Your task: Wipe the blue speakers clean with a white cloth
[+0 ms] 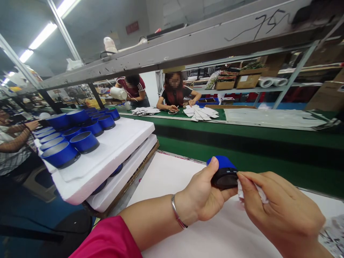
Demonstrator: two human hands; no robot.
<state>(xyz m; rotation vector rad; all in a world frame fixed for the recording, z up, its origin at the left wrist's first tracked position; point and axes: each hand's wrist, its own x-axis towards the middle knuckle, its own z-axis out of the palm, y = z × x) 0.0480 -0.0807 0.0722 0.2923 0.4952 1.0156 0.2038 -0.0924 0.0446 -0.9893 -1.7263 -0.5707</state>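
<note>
A blue cylindrical housing with a black base [224,172] rests in my left hand [202,195], thumb on its blue side and fingers beneath it. Small white lettering shows on its black rim. My right hand [279,204] pinches a crumpled white cloth or tissue [252,193], with the fingertips touching the housing's black edge. Both hands are above a white sheet [153,175] on the bench. To the left, several similar blue housings [84,142] stand on a white foam tray [126,134].
A second foam tray [137,154] lies under the first. Beyond the bench runs a green conveyor belt [182,139]. Across it, two people work near piles of white cards [200,113]. A metal shelf beam [166,50] crosses overhead. Another person's arm [16,141] shows at far left.
</note>
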